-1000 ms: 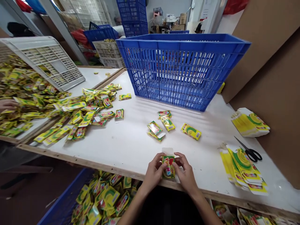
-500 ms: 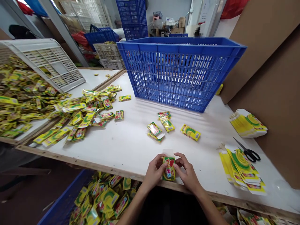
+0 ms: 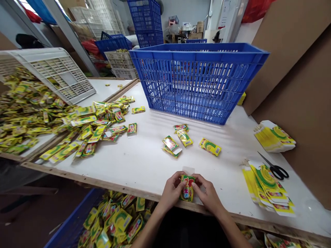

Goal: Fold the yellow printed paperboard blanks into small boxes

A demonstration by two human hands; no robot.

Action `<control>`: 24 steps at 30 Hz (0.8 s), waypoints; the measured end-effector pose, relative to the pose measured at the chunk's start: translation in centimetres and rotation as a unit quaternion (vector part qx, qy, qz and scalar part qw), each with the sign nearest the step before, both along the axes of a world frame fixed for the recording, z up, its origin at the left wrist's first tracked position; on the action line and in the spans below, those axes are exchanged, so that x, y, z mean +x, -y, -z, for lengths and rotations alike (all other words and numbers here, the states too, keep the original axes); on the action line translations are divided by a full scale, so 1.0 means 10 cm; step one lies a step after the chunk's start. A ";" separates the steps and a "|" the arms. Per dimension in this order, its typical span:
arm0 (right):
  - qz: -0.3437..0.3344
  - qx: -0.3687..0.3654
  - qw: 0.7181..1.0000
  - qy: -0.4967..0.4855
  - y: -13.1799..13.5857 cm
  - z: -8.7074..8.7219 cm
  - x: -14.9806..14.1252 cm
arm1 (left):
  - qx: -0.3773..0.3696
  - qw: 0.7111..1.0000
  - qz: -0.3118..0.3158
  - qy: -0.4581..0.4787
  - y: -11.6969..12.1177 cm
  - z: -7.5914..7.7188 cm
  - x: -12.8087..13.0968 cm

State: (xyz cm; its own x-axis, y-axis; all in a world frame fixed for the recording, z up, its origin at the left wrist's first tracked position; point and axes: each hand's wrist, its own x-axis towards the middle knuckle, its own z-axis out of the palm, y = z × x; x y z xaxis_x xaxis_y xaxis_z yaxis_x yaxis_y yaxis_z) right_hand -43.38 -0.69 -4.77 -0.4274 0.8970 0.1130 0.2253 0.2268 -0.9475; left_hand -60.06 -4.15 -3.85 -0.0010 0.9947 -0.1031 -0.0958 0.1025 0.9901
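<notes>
Near the table's front edge, a small green and yellow candy box (image 3: 186, 193) is held between my two hands, with a pale flap standing out at its far end. My left hand (image 3: 172, 191) grips its left side, thumb on the front face. From the right, my right hand (image 3: 205, 191) closes on it the same way, thumb near the printed red fruit. Beyond the hands lie several similar boxes, among them a yellow one (image 3: 210, 146) on its own and a green one (image 3: 170, 142) resting on another.
A large blue crate (image 3: 199, 86) stands at the back. Heaped boxes (image 3: 100, 120) spread leftward to a tipped white crate (image 3: 62, 75). Flattened cartons (image 3: 267, 186) and black-handled scissors (image 3: 279, 171) lie right, by a cardboard wall (image 3: 292, 79). Below the edge, a blue bin (image 3: 69, 220) holds more boxes.
My hands keep hold of the candy box, and its far flap leans slightly more to the right. The view has tilted a little; the other things lie as before.
</notes>
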 end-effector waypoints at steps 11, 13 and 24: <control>0.062 -0.003 0.996 -0.056 -0.02 0.05 -0.11 | 0.037 0.998 -0.050 0.014 -0.03 -0.04 -0.01; 0.053 0.010 0.997 -0.050 -0.02 0.01 -0.10 | 0.042 0.997 -0.048 -0.039 -0.04 -0.07 -0.02; 0.097 0.011 0.995 -0.013 -0.04 -0.05 -0.19 | 0.031 0.990 -0.103 -0.089 -0.10 -0.03 0.02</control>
State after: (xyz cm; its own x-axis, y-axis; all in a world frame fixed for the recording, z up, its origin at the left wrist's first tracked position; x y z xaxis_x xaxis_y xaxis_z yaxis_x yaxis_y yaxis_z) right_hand -45.27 -0.28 -4.29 -0.2434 0.9595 0.1416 0.2432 0.2017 -0.9488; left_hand -59.82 -3.13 -3.58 -0.2165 0.9761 -0.0208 0.0693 0.0366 0.9969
